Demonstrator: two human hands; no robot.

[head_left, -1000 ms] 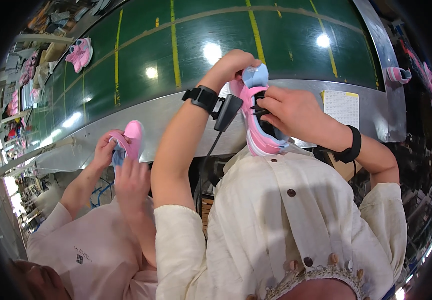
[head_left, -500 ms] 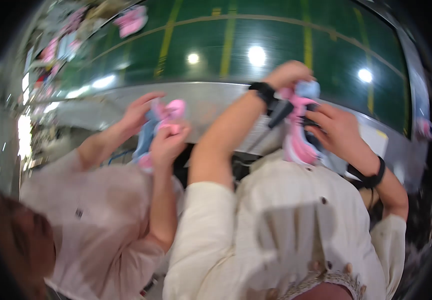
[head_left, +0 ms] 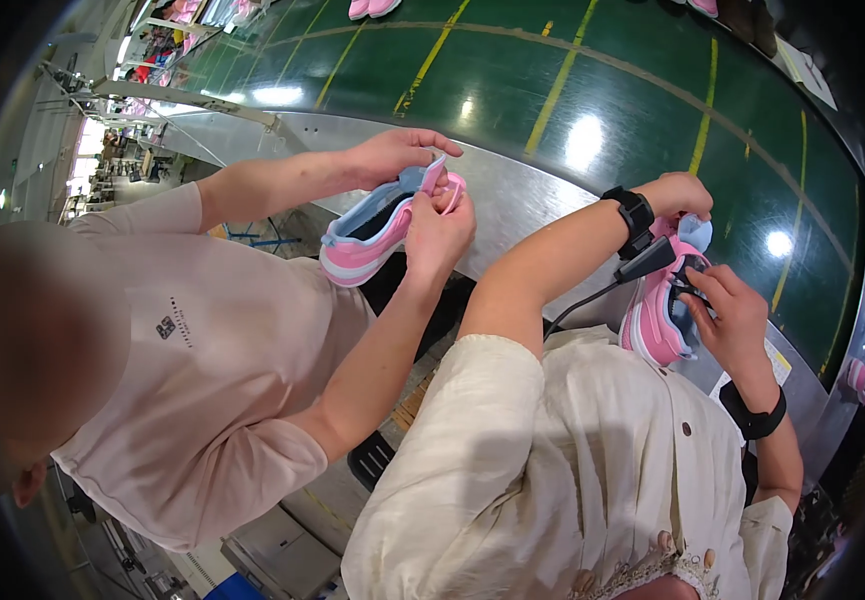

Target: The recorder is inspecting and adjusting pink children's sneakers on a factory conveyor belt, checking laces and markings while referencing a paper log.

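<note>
A pink sneaker [head_left: 652, 325] with a light-blue lining is held between my hands, heel toward my chest. My left hand [head_left: 685, 193] is closed around its far end, by the light-blue tongue [head_left: 694, 232]. My right hand [head_left: 735, 312] is at the shoe's opening from the right, thumb and fingers pinched together. Something small and dark shows at those fingertips; I cannot make out what. A black corded device [head_left: 645, 260] lies below my left wrist, against the shoe's left side. Black bands circle both my wrists.
On my left a co-worker holds another pink sneaker [head_left: 357, 240] in both hands. Ahead runs a green belt [head_left: 512, 90] with yellow lines and a metal edge [head_left: 512, 205]. More pink shoes [head_left: 374, 8] lie at its far side; one shoe [head_left: 862, 382] sits at the far right.
The view has swung left, so both people and the belt appear shifted right. My hands keep their places on the sneaker. The co-worker still holds the other shoe.
</note>
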